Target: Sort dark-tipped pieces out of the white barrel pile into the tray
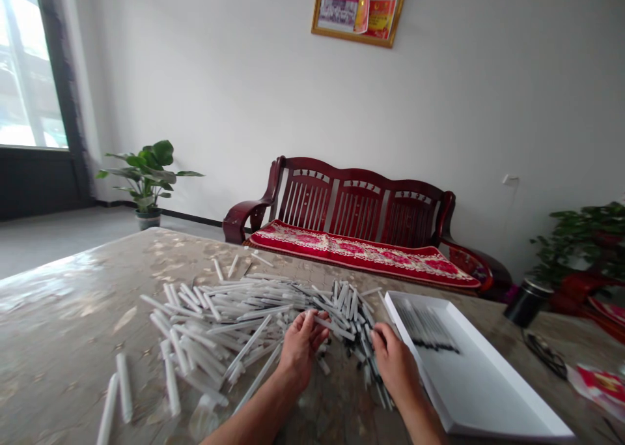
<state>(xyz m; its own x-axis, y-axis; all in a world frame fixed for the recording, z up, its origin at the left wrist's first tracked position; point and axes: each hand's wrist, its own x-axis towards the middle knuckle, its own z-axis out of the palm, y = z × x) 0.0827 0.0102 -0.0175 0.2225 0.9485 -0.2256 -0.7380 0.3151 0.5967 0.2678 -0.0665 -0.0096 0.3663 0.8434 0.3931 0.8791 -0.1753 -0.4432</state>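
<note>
Left hand [299, 357] pinches a tube [328, 324] at the fingertips, a light hold that suits loose tubes; right hand [396, 367] curls at the pile [234, 321] (whether it grips, I cannot tell), beside the tray [405, 334].

Slim white plastic tubes [219, 328] with black tips lie over a mottled beige-and-brown stone tabletop [63, 328]; a white rectangular tray [469, 393] shows black-and-white rows; a dark red wooden bench [361, 197] carries a crimson cushion [361, 253] with cream floral borders
</note>
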